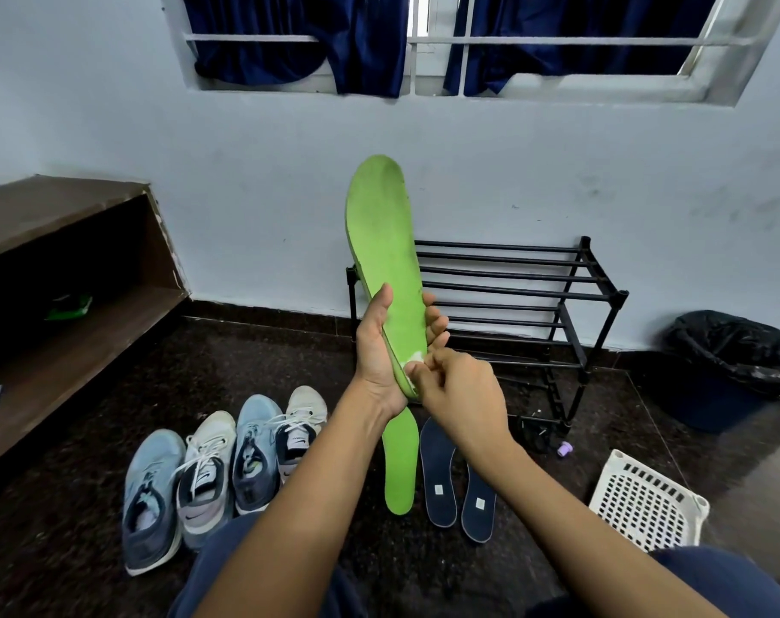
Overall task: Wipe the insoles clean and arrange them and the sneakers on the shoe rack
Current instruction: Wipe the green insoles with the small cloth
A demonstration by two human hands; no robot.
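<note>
Left grip (379,345) is clamped round the green insole (386,234), right grip (450,385) pinches a white wipe (416,356) at its lower end; best rub firmly upward, bracing behind

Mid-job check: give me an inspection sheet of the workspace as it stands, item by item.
Surface: dark speckled floor; the job is laid out on it.
Job's things: green insole held upright; second green insole and two navy insoles flat on the floor; four sneakers in a row to their left; black shoe rack against the wall, no shoes seen on it.
Clutter: white perforated basket, lined bin, small purple object by the rack's foot, green packet in the wooden shelf.
Grippers: left hand grips the held insole's lower part; right hand pinches a white wipe against its lower end.
Cables: nothing seen.
Surroundings: pale wall, barred window, navy curtains.
</note>
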